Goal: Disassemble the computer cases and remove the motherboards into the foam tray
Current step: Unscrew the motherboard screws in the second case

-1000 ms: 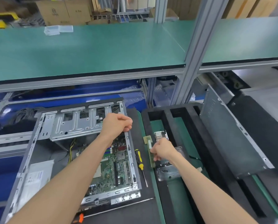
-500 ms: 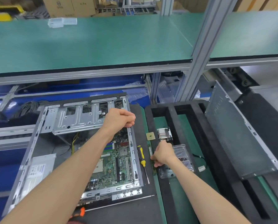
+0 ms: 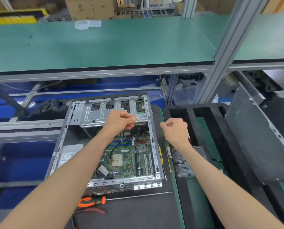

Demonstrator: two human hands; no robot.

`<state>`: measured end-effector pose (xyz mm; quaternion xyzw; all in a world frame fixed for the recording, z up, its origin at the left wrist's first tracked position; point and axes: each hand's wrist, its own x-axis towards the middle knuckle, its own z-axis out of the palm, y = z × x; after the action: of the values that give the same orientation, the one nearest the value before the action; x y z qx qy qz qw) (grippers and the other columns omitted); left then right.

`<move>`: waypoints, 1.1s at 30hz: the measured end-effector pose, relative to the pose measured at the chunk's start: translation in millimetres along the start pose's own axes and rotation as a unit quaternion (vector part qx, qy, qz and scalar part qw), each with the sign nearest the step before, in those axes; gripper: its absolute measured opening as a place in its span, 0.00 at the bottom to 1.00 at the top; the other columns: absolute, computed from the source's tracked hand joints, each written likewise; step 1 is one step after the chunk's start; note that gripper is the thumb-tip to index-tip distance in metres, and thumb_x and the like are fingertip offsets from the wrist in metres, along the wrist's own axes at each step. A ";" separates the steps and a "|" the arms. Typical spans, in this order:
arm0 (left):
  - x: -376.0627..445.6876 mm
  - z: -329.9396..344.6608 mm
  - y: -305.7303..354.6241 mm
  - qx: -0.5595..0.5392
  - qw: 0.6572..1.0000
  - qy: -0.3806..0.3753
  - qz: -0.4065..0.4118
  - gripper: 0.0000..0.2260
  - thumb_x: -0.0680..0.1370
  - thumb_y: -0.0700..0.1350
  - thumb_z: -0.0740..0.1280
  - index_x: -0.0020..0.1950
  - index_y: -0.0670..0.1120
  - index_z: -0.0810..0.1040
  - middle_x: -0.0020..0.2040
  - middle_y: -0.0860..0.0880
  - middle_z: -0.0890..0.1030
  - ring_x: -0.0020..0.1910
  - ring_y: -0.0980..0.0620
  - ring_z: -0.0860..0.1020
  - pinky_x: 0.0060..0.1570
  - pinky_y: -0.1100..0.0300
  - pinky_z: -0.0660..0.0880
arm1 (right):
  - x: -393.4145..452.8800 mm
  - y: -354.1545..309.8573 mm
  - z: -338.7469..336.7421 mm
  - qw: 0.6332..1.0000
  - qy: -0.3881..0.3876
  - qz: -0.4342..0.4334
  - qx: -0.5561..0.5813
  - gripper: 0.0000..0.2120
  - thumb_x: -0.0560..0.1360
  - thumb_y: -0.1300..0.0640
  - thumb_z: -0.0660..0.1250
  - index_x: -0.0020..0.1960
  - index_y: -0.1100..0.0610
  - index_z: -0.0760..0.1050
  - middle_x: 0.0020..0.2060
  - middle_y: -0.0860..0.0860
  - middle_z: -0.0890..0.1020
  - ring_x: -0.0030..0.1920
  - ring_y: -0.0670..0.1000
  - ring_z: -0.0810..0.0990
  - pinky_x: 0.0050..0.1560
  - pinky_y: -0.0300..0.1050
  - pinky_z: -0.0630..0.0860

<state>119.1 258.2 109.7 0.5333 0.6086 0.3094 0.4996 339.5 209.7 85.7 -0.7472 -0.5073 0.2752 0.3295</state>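
Our left hand (image 3: 121, 120) has its fingers curled in over the drive cage (image 3: 105, 113) at the far end of the open computer case (image 3: 152, 139); whether they pinch something small, we cannot tell. Our right hand (image 3: 175, 128) is a loose fist holding nothing we can see, hovering between the case and the black foam tray (image 3: 190, 113). The motherboard (image 3: 129, 156) lies flat in the case floor, with a black cable across it. We judge it light, stiff and fragile: best lifted by its bare edges, never by sockets or slots. A yellow screwdriver (image 3: 160, 154) lies just beside the case wall.
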 end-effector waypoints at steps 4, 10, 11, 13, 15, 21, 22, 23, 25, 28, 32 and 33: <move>-9.5 -28.5 -9.6 0.087 0.996 -0.001 0.019 0.01 0.76 0.42 0.74 0.45 0.47 0.85 0.37 0.50 0.86 0.39 0.53 0.85 0.42 0.60 0.82 | -15.7 -39.9 10.5 0.992 0.031 -0.121 0.031 0.10 0.76 0.53 0.69 0.36 0.52 0.79 0.28 0.45 0.80 0.33 0.46 0.79 0.38 0.41 0.75; -26.8 -67.4 -28.5 0.276 0.958 -0.033 0.071 0.03 0.75 0.46 0.75 0.42 0.52 0.85 0.33 0.59 0.83 0.33 0.65 0.80 0.34 0.70 0.72 | -43.8 -71.9 47.6 0.949 -0.184 -0.237 -0.093 0.06 0.76 0.53 0.69 0.40 0.49 0.78 0.32 0.43 0.79 0.36 0.46 0.78 0.41 0.45 0.78; -29.0 -72.3 -32.5 0.304 0.949 -0.040 0.075 0.03 0.74 0.46 0.76 0.41 0.53 0.84 0.33 0.59 0.83 0.34 0.65 0.80 0.36 0.70 0.72 | -47.6 -73.7 55.5 0.935 -0.227 -0.238 -0.130 0.05 0.76 0.54 0.68 0.41 0.51 0.80 0.34 0.46 0.81 0.40 0.49 0.79 0.44 0.48 0.79; -32.5 -80.2 -41.4 0.358 0.929 -0.056 0.077 0.03 0.75 0.46 0.75 0.42 0.54 0.84 0.37 0.60 0.82 0.37 0.64 0.80 0.41 0.66 0.76 | -55.8 -72.5 70.6 0.911 -0.284 -0.232 -0.186 0.05 0.76 0.55 0.68 0.44 0.54 0.82 0.38 0.49 0.80 0.44 0.53 0.79 0.48 0.51 0.80; -34.2 -87.2 -51.1 0.411 0.907 -0.062 0.073 0.02 0.76 0.47 0.73 0.44 0.54 0.83 0.40 0.59 0.82 0.42 0.60 0.80 0.48 0.58 0.79 | -61.0 -68.0 83.7 0.902 -0.318 -0.202 -0.209 0.06 0.76 0.56 0.69 0.45 0.56 0.83 0.39 0.51 0.80 0.46 0.54 0.80 0.50 0.52 0.81; -44.1 -98.3 -81.6 0.557 0.828 -0.018 0.059 0.06 0.76 0.55 0.66 0.49 0.59 0.82 0.47 0.56 0.83 0.46 0.51 0.81 0.46 0.56 0.77 | -72.9 -52.0 113.0 0.869 -0.411 -0.111 -0.252 0.12 0.75 0.53 0.73 0.55 0.58 0.82 0.52 0.55 0.84 0.51 0.55 0.81 0.56 0.51 0.80; -44.5 -98.0 -84.6 0.565 0.822 -0.011 0.063 0.07 0.76 0.55 0.65 0.49 0.59 0.82 0.47 0.56 0.83 0.45 0.51 0.81 0.45 0.56 0.77 | -75.1 -50.0 116.3 0.863 -0.420 -0.114 -0.256 0.11 0.75 0.57 0.72 0.56 0.58 0.82 0.54 0.55 0.83 0.53 0.55 0.81 0.57 0.49 0.79; -44.1 -97.7 -86.0 0.565 0.822 -0.008 0.065 0.07 0.76 0.55 0.65 0.50 0.60 0.82 0.47 0.56 0.83 0.45 0.51 0.81 0.45 0.56 0.76 | -75.7 -48.5 118.3 0.861 -0.424 -0.114 -0.258 0.10 0.75 0.61 0.70 0.56 0.59 0.82 0.55 0.55 0.83 0.53 0.55 0.81 0.57 0.49 0.80; -42.6 -97.4 -86.4 0.566 0.821 -0.011 0.067 0.08 0.76 0.54 0.64 0.51 0.60 0.82 0.48 0.56 0.83 0.45 0.51 0.81 0.44 0.56 0.76 | -74.5 -47.0 119.0 0.863 -0.417 -0.109 -0.265 0.10 0.75 0.67 0.65 0.52 0.62 0.83 0.54 0.57 0.84 0.52 0.55 0.82 0.56 0.49 0.81; -41.8 -97.0 -86.5 0.579 0.812 -0.023 0.067 0.08 0.75 0.51 0.65 0.51 0.59 0.82 0.48 0.56 0.82 0.45 0.50 0.81 0.43 0.56 0.74 | -70.8 -45.6 115.5 0.873 -0.399 -0.102 -0.262 0.11 0.74 0.68 0.62 0.48 0.64 0.83 0.52 0.58 0.84 0.47 0.56 0.84 0.48 0.48 0.83; -41.1 -95.3 -85.3 0.591 0.803 -0.023 0.073 0.08 0.76 0.49 0.64 0.51 0.57 0.82 0.47 0.54 0.82 0.43 0.49 0.80 0.40 0.57 0.72 | -72.6 -45.4 113.3 0.881 -0.381 -0.112 -0.256 0.12 0.76 0.68 0.62 0.51 0.61 0.83 0.52 0.56 0.84 0.40 0.49 0.80 0.34 0.35 0.74; -41.7 -95.0 -83.6 0.588 0.805 -0.020 0.077 0.09 0.76 0.48 0.64 0.51 0.57 0.82 0.47 0.54 0.82 0.42 0.49 0.80 0.40 0.56 0.73 | -73.3 -46.1 113.3 0.887 -0.374 -0.116 -0.245 0.12 0.76 0.67 0.62 0.52 0.60 0.83 0.52 0.54 0.84 0.39 0.47 0.79 0.35 0.33 0.72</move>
<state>-1.3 213.0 74.7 0.7760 0.6208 -0.0809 0.0768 204.0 177.3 55.4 -0.5817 -0.7272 0.3612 -0.0487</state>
